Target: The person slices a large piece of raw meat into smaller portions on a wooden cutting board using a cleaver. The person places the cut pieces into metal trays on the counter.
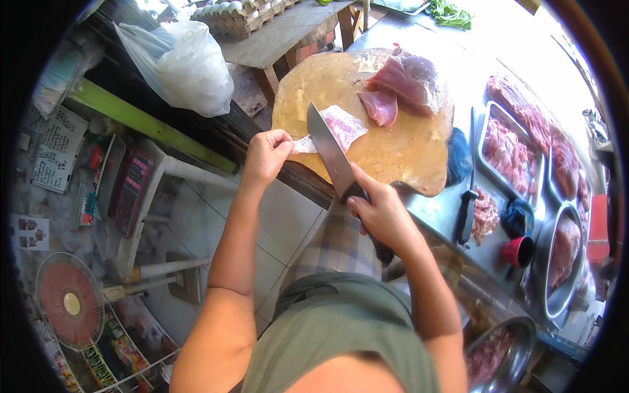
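Note:
A round-cornered wooden chopping board (pixel 400 160) lies on the metal counter. My left hand (pixel 267 156) pinches the narrow left end of a pale, pink-marbled piece of meat or skin (pixel 344 128) at the board's left edge. My right hand (pixel 377 213) grips the black handle of a broad steel knife (pixel 327 147), whose blade lies across that piece, tip pointing away from me. Farther back on the board are a large red cut of meat (pixel 413 82) and a smaller red slice (pixel 377 108).
Right of the board lie a long sharpening rod (pixel 468 213), meat scraps (pixel 486 216), a meat tray (pixel 508 147), a meat bowl (pixel 560 249) and a red cup (pixel 516 251). Left are a white bag (pixel 180 72), egg cartons (pixel 229 19), a scale (pixel 131 190) and a fan (pixel 69 301).

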